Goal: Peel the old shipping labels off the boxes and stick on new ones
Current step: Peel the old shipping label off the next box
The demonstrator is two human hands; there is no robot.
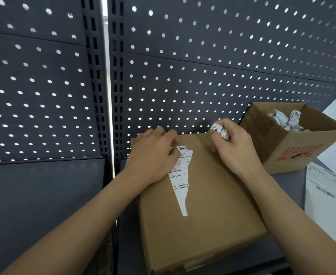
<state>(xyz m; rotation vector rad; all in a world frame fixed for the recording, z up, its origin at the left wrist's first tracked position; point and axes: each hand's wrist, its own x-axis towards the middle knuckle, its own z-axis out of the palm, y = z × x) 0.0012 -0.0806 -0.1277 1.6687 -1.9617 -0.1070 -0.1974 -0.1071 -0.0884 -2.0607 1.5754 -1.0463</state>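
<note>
On the closed box [212,205] a torn label strip [180,181] is stuck (tapering toward the near edge). At the box's far edge the left hand [153,155] pinches the strip's wide end, seemingly to lift it. The right hand [234,149] alongside clutches a crumpled wad [220,131], likely bound for the scrap carton [302,147] beyond.

1. The box [199,195] is made of brown cardboard, matt and smooth.
2. The label strip [180,181] is seen to be thin white printed paper, matt, with ragged edges.
3. The paper wad [220,131] is white paper, heavily creased.
4. The open carton [294,147] is formed of matt brown cardboard, printed in red.
5. The back panel [222,66] is seen as dark grey perforated metal, matt-painted.
6. The label sheet [325,187] is smooth white paper.
</note>
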